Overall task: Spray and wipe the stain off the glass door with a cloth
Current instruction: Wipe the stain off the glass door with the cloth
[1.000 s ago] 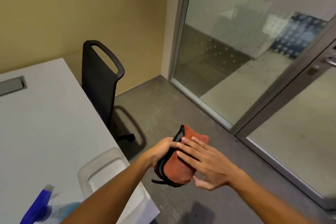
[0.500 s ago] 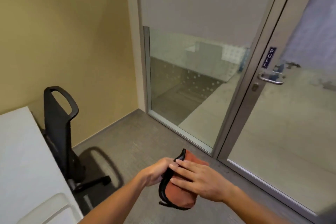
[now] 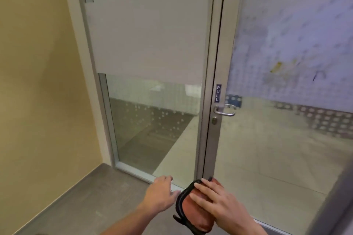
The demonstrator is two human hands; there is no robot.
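Grasping the folded orange cloth [image 3: 193, 213] at lower centre, right hand [image 3: 219, 203] lies over it; left hand [image 3: 159, 194], released, hovers beside; glass door [image 3: 277, 139] frame edge directly above

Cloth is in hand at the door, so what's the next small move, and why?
Probably lift the right hand with the orange cloth toward the marks on the glass door: the cloth sits low, below the handle; the left hand is empty, and no spray bottle shows.
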